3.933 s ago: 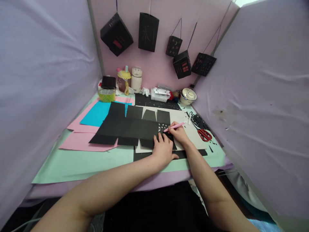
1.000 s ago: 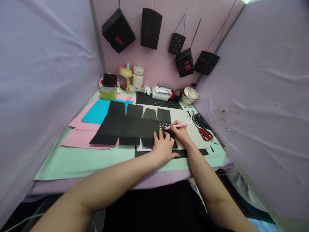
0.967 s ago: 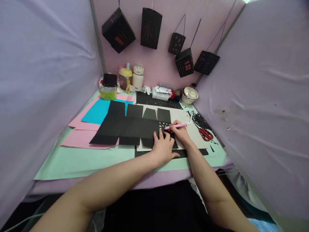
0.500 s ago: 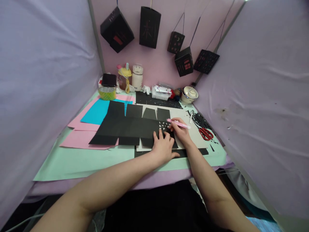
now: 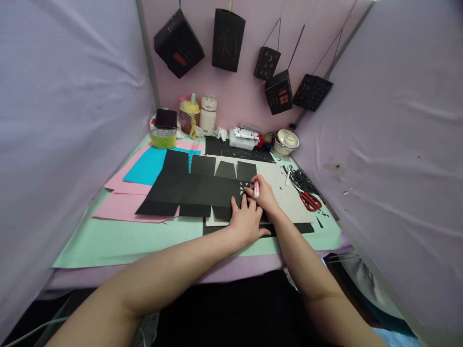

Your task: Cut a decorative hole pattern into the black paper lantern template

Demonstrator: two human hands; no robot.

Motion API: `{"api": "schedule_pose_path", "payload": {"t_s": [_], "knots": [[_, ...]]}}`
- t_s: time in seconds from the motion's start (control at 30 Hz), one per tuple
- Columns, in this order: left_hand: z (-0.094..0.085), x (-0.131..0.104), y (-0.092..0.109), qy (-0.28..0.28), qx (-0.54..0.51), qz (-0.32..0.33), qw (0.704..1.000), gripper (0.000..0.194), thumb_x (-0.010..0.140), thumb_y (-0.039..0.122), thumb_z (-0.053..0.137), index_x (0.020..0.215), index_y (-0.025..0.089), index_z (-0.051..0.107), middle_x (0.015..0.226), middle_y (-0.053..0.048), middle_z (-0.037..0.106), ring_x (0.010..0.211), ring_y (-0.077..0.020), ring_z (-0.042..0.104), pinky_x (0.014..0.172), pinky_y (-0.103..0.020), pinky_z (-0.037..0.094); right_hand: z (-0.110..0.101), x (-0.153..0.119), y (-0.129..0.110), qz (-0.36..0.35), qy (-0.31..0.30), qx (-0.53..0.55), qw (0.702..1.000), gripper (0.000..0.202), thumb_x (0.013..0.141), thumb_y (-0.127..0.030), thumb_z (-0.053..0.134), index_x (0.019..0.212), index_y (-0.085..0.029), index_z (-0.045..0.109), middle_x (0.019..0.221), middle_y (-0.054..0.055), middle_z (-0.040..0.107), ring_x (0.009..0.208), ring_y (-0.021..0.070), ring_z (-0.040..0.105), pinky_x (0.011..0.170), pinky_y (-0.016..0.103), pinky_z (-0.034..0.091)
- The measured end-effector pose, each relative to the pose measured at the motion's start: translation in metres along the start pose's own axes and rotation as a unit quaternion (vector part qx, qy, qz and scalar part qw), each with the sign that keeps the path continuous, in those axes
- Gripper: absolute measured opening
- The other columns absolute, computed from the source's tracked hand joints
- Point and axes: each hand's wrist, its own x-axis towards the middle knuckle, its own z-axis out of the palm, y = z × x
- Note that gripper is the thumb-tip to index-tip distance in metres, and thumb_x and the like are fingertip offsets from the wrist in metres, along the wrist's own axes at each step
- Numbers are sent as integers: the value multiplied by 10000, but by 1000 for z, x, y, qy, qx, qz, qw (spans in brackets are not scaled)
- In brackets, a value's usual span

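My left hand (image 5: 246, 222) lies flat with spread fingers on the lower right part of a black paper sheet (image 5: 195, 190), which has flaps along its long edges. In my right hand (image 5: 265, 196) is a pink pen-like tool (image 5: 256, 189), gripped near the sheet's right end. Small cut-outs show pale beside those fingertips; the tool's tip is hidden. A white board (image 5: 289, 205) lies under the sheet's right part.
Red-handled scissors (image 5: 310, 202) and black scraps (image 5: 303, 181) lie at the right. Pink paper (image 5: 123, 207) and blue paper (image 5: 141, 168) are at the left. Containers, including a white bottle (image 5: 208, 116), line the back. Black boxes (image 5: 227, 41) hang above.
My right hand has shifted slightly left toward my left hand, and the pink tool has turned from slanting right to pointing more toward me. My left hand stays spread on the sheet.
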Motion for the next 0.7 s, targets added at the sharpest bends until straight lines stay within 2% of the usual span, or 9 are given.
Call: {"api": "schedule_pose_path", "payload": {"t_s": [0.17, 0.3, 0.43, 0.6, 0.7], "knots": [[-2, 0, 0, 2, 8, 3, 1000, 810, 856, 754, 322, 1300, 110, 532, 1422, -257, 423, 1364, -432, 296, 1034, -734, 198, 2, 0, 8, -2, 13, 33, 999, 242, 657, -229, 556, 881, -239, 464, 702, -45, 582, 631, 157, 534, 640, 293, 409], [-4, -1, 0, 1, 18, 4, 1000, 805, 863, 749, 312, 1285, 103, 541, 1391, -261, 448, 1359, -435, 305, 1027, -731, 217, 4, 0, 9, 5, 59, 74, 995, 247, 657, -245, 560, 867, -241, 431, 637, -65, 524, 584, 145, 484, 617, 286, 395], [-5, -1, 0, 2, 25, 6, 1000, 799, 867, 747, 307, 1284, 107, 544, 1385, -258, 457, 1357, -429, 310, 1024, -725, 226, -2, 1, 10, 4, 157, 131, 979, 267, 699, -295, 576, 897, -237, 407, 664, -62, 517, 609, 143, 503, 654, 290, 417], [-1, 0, -1, 15, 29, 8, 999, 808, 850, 754, 354, 1299, 108, 539, 1391, -258, 456, 1358, -419, 309, 1022, -719, 238, -28, 6, 28, 9, 318, 87, 944, 212, 759, -289, 521, 927, -227, 406, 761, -20, 557, 699, 155, 571, 735, 309, 430], [1, -1, 0, 20, 31, 7, 999, 821, 831, 749, 418, 1311, 94, 536, 1395, -261, 458, 1355, -415, 320, 1043, -684, 246, -42, 6, 41, 29, 356, 81, 931, 219, 767, -251, 482, 968, -226, 397, 870, 25, 618, 779, 166, 609, 784, 323, 441]]}}
